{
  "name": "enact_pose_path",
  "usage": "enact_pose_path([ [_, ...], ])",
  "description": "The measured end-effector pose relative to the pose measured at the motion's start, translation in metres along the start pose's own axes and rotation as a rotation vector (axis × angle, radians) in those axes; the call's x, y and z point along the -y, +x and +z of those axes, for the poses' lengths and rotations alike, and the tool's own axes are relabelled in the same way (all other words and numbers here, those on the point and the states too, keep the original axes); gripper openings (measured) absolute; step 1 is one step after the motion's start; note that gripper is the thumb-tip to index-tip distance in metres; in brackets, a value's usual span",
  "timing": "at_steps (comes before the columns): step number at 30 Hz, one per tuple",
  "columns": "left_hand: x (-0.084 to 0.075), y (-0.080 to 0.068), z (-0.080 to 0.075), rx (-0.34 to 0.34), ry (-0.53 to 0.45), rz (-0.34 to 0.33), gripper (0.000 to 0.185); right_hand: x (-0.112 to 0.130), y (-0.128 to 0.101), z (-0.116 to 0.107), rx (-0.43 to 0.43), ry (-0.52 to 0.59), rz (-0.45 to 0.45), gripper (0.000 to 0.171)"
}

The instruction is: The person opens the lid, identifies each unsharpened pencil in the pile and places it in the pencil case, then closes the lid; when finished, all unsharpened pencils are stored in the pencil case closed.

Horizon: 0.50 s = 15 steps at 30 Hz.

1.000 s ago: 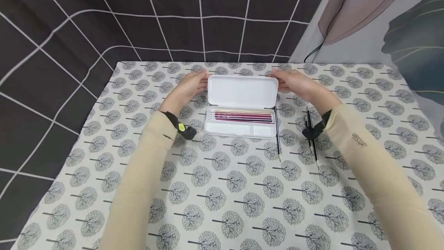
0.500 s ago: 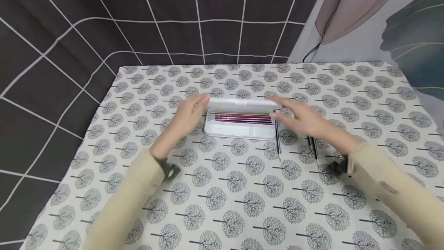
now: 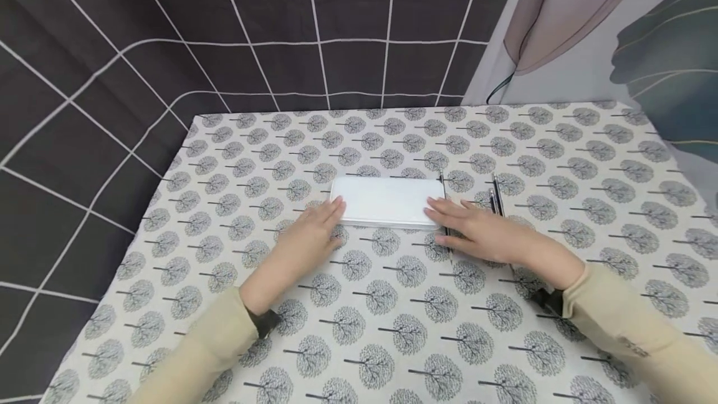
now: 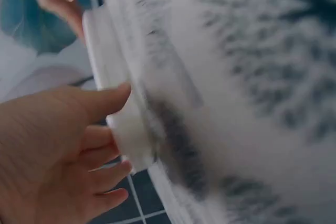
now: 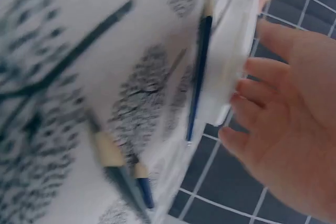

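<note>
The white pencil case point(image 3: 387, 201) lies closed on the tree-print tablecloth, hiding its contents. My left hand point(image 3: 311, 235) touches the case's left end, fingertips on the lid and thumb by the front side. In the left wrist view the left thumb point(image 4: 107, 100) lies along the edge of the case. At the other end, my right hand point(image 3: 485, 232) rests its fingertips on the lid, with fairly straight fingers. A dark pencil point(image 5: 202, 72) lies on the cloth right beside the case, partly under the right hand in the head view.
Farther right, two more dark pencils point(image 3: 497, 195) lie close together, partly covered by the right hand. A dark grid-patterned curtain point(image 3: 269, 30) hangs behind the table and along its left. A light leaf-print curtain point(image 3: 589, 36) hangs at the back right.
The case's lid stood up, held by both hands at its ends, then swung down toward me. It now covers the red and dark pencils inside, and both hands have come nearer.
</note>
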<state>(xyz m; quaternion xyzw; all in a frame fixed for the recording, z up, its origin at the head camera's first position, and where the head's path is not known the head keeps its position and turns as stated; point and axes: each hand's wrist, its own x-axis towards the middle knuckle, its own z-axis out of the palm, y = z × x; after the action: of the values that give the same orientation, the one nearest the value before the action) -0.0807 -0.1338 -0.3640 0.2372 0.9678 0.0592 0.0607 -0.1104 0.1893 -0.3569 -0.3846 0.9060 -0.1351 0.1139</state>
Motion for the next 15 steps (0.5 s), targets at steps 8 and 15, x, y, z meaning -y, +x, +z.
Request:
enact_pose_path([
  [8,0.008,0.004,0.001,-0.010,-0.145,-0.041,0.066,0.003,0.007,-0.001,0.106,-0.026,0.028,0.071],
  [15,0.014,0.002,0.003,0.038,-0.328,-0.059,0.065,0.001,0.011,-0.002,0.161,-0.024,0.012,0.075],
])
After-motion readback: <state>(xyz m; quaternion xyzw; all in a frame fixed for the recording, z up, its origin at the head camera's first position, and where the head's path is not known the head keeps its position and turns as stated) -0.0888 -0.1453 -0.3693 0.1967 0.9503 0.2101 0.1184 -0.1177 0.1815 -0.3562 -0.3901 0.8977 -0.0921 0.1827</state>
